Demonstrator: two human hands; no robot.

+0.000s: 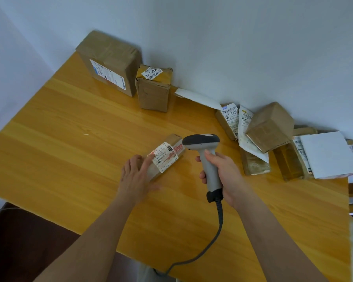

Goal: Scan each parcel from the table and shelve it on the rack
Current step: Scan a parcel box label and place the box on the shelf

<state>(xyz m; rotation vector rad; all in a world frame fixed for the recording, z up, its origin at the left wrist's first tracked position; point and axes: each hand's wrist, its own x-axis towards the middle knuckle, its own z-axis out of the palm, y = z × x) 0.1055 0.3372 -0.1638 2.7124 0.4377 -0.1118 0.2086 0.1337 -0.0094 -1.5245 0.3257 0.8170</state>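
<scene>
A small brown parcel [166, 154] with a white and red label lies flat in the middle of the yellow wooden table [69, 123]. My left hand [138, 176] rests on its near end, fingers straight. My right hand [218, 173] grips the grey handle of a corded barcode scanner [205, 148], whose dark head points at the parcel's label from the right. The rack is out of view.
Two taller cardboard boxes [110, 62] [153, 88] stand against the wall at the back. A white envelope [198, 98] lies beside them. Several more parcels [270, 127] and a white sheet [328, 154] crowd the right back corner. The scanner cable [212, 245] drops over the near edge.
</scene>
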